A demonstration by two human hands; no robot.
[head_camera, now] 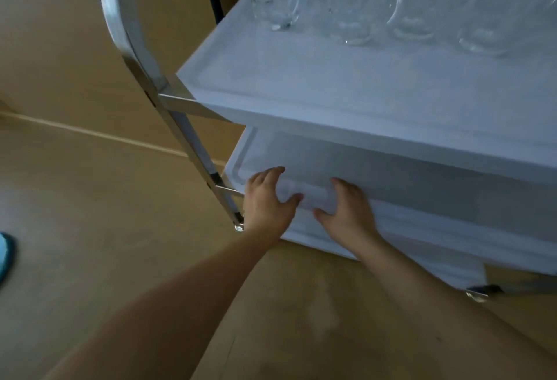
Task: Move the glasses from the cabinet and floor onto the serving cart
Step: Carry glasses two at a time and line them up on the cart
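Note:
The white serving cart (301, 90) has two shelves in a chrome frame. Several clear glasses (346, 0) stand in a row at the back of its top shelf. My left hand (266, 202) and my right hand (349, 214) reach onto the front left corner of the lower shelf (391, 168). Between them sits a faint, blurred clear glass (307, 197). Both hands curl round it, thumbs pointing toward each other. The glass's outline is hard to make out against the white shelf.
The chrome handle and leg (132, 48) run down the cart's left side to a castor (238, 226). Another castor (477, 293) is at the right. Beige floor (105, 199) lies to the left and below. A blue object (4, 256) sits at the far left edge.

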